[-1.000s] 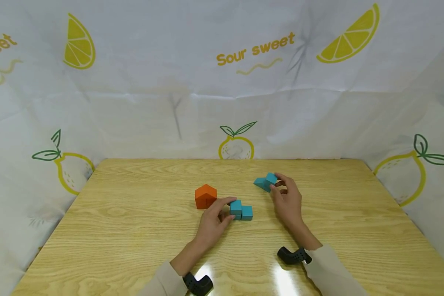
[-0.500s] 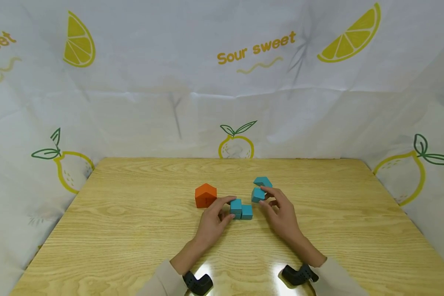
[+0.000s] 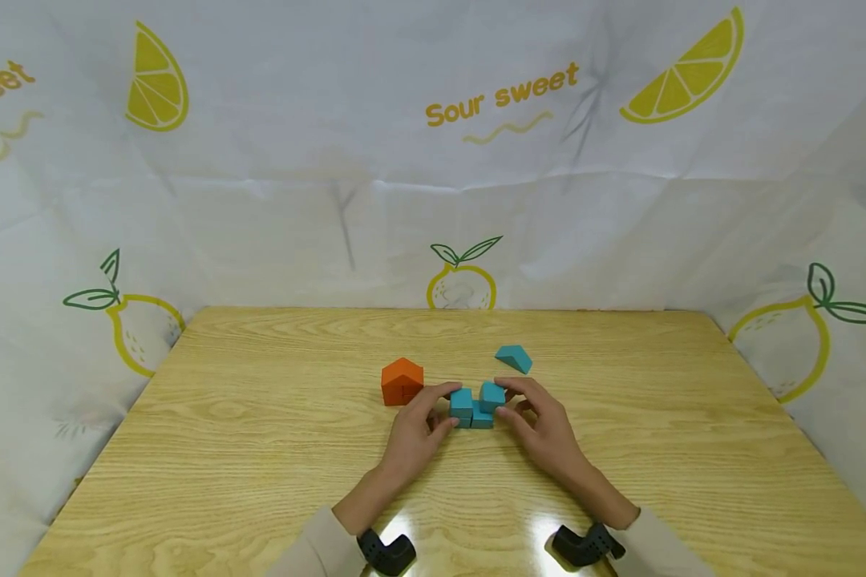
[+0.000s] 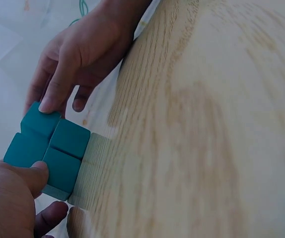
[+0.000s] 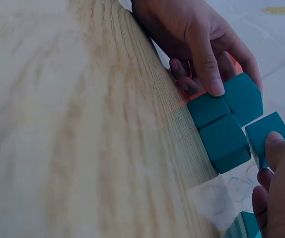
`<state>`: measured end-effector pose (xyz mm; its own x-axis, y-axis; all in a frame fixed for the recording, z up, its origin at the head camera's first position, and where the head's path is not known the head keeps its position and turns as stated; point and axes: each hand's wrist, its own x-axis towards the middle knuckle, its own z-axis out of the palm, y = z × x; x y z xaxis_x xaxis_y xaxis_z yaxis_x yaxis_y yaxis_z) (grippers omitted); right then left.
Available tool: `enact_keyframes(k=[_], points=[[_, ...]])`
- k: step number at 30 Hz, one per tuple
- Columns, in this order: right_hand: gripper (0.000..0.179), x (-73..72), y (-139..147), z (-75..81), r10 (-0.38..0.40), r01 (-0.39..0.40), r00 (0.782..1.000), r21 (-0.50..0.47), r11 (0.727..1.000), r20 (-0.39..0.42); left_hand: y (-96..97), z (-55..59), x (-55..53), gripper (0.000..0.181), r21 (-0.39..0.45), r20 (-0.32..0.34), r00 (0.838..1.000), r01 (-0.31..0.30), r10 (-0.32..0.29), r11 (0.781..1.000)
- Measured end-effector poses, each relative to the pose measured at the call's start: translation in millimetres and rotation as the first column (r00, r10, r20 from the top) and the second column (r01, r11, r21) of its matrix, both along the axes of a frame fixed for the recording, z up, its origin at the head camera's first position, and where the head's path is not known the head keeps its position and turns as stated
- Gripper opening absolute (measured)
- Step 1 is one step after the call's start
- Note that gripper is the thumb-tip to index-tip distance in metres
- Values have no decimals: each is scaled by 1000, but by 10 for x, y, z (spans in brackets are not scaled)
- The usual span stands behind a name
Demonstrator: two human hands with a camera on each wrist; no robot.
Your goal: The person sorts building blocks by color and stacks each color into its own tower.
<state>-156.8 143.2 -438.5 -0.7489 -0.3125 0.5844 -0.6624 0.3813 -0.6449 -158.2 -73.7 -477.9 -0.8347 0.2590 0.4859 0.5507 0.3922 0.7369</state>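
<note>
My left hand grips a stack of two blue cubes, with its thumb at the near side of the upper cube and a finger behind. Against the stack's right side sits another blue cube, on the table. Between thumb and fingers, my right hand pinches a further blue cube over that lower right one. In the right wrist view this pinched cube looks slightly tilted and a little apart from the others.
Beyond the right hand a blue block with slanted sides lies on the wooden table. Orange blocks forming a house shape stand just behind the left hand. A white patterned sheet hangs along the back and sides.
My right hand has brought its blue cube from beside the slanted block leftward and nearer, over the lower right cube. The left hand has stayed on the stack.
</note>
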Motion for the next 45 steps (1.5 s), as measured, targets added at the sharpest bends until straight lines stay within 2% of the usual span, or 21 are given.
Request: enact_keyframes(k=[17,36,45], points=[[44,16,-9,17,100,-100,995,11,995,-8,-1,2,8,51,-9,-21,1000,-9,9,1000],[46,-1,-2,4,106,-106,994,6,994,3,0,12,5,51,-11,-36,999,-8,8,1000],[47,3,-7,-7,85,-85,996,1,996,3,0,1,-7,51,-19,-16,1000,-8,8,1000]])
